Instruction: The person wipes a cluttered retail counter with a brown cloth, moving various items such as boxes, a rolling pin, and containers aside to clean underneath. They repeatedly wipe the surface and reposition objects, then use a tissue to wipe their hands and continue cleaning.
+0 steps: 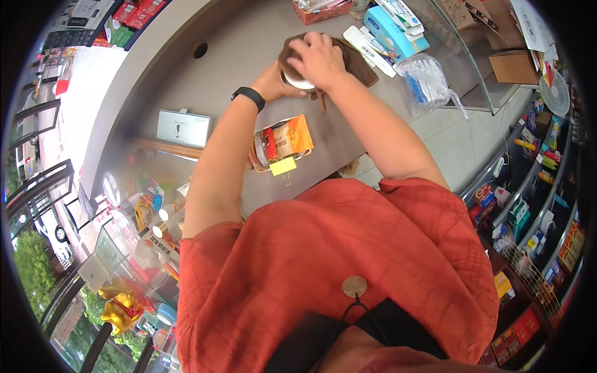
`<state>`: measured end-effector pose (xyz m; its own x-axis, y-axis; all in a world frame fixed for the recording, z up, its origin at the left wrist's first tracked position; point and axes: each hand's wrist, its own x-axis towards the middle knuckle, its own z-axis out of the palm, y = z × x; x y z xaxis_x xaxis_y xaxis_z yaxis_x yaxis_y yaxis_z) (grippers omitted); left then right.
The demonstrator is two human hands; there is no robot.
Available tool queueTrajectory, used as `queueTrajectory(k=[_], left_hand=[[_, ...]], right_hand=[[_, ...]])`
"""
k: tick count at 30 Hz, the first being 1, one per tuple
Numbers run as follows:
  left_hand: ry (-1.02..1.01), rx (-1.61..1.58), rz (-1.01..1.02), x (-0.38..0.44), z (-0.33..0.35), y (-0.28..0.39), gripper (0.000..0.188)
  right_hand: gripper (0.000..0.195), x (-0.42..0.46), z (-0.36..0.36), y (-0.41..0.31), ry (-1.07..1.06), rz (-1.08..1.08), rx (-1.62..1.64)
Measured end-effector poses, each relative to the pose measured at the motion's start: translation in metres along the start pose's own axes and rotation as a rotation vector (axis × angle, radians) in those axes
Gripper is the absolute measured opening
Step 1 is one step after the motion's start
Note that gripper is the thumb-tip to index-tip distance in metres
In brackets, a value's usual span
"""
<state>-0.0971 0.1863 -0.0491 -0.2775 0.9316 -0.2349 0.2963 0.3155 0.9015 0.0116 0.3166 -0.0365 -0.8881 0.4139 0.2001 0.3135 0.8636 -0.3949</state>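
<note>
My left hand [273,84], with a black wristband above it, curls around the side of a white round object [298,83]. The thumb lies along that object's near edge. Brown cloth [361,63], seemingly a drawstring pouch, covers the far side of the object and spreads to the right. A thin brown cord [323,101] hangs from it toward me. Over the top, my right hand [319,58] bends its fingers onto the cloth. My hands hide much of the white object, so its exact kind is unclear.
Nearer me on the grey counter [233,56] stands a small box of packets [284,142] with a yellow binder clip [283,166]. A white-screened device [183,128] is left. Tissues [394,32], a plastic bag [424,84] and a glass panel [475,70] lie right.
</note>
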Motion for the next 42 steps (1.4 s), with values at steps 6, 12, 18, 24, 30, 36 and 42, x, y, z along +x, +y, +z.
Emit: queueTrajectory(k=[6,12,18,24,30,36,42], left_hand=[[0.142,0.076,0.148,0.011,0.014,-0.017,0.102],[0.19,0.195,0.233,0.012,0.014,0.007,0.081],[0.174,0.279,0.256,0.019,0.013,-0.021,0.083],[0.066,0.223,0.034,0.023,0.003,-0.037,0.112],[0.042,0.271,0.092,0.02,0.002,-0.028,0.115],[0.031,0.367,0.064,0.021,0.005,-0.026,0.115],[-0.049,0.284,0.003,0.018,-0.007,-0.002,0.096]], right_hand=[[0.044,-0.001,0.018,0.03,0.083,0.138,0.251],[0.047,-0.053,-0.012,0.02,-0.065,-0.071,0.211],[0.04,-0.017,-0.007,0.002,-0.043,0.057,0.012],[0.028,-0.017,0.005,0.007,0.16,0.167,0.217],[0.04,-0.043,0.01,0.029,0.255,0.003,0.445],[0.046,-0.056,-0.026,0.006,-0.078,0.036,0.268],[0.041,-0.042,-0.021,0.01,-0.14,0.116,0.334]])
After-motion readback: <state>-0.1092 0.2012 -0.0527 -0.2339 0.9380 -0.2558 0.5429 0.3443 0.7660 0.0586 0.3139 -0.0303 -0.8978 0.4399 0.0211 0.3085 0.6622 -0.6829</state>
